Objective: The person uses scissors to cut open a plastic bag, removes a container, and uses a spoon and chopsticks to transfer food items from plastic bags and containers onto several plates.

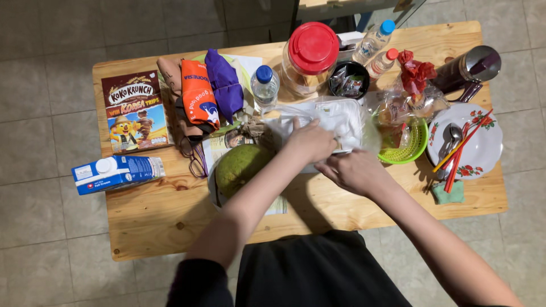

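My left hand (310,141) rests on a clear plastic food box (341,116) wrapped in a thin plastic bag, fingers curled over its near edge. My right hand (355,170) sits just in front of the box, fingers bent and pinching at its near rim or the bag; exactly what it grips is hidden. The box lies at the middle of a small wooden table (159,213). A large round green fruit (242,167) lies left of my left forearm on a paper sheet.
A cereal box (135,111), a milk carton (116,173), folded orange and purple bags (211,91), a water bottle (264,85), a red-lidded jar (311,54), a green basket (406,145), a flowered plate (478,145) with spoons and chopsticks, and a dark flask (469,68) crowd the table.
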